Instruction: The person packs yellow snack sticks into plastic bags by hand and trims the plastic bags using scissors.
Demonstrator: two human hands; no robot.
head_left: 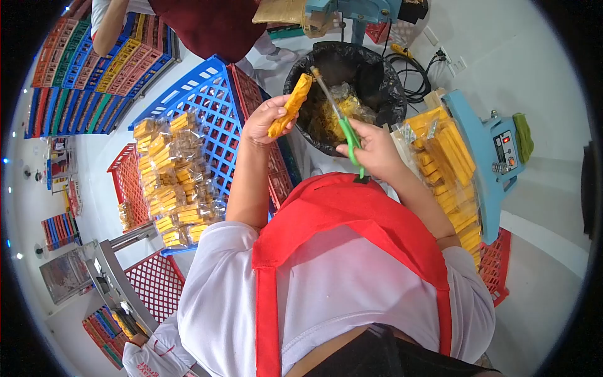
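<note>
A yellow stick-shaped piece (pixel 291 105) is gripped in my left hand (pixel 269 119), its upper end pointing toward the black-lined bin (pixel 391 81). Closed round the handles of green-handled scissors (pixel 349 137), my right hand (pixel 375 151) is just to the right. The scissor blades point up and left over the bin, their tips near the top of the yellow piece. Yellow scraps and clear plastic (pixel 339 113) lie inside the bin. To the left, packed yellow sticks (pixel 173 182) rest in clear bags on a blue crate (pixel 217 94).
At my right, more yellow sticks (pixel 449 157) lie beside a light-blue machine (pixel 496 163). Black cables (pixel 422 81) run behind the bin. One person in a dark red apron (pixel 207 25) stands ahead, another person (pixel 160 355) is at the lower left. Stacked colored crates (pixel 103 63) stand upper left.
</note>
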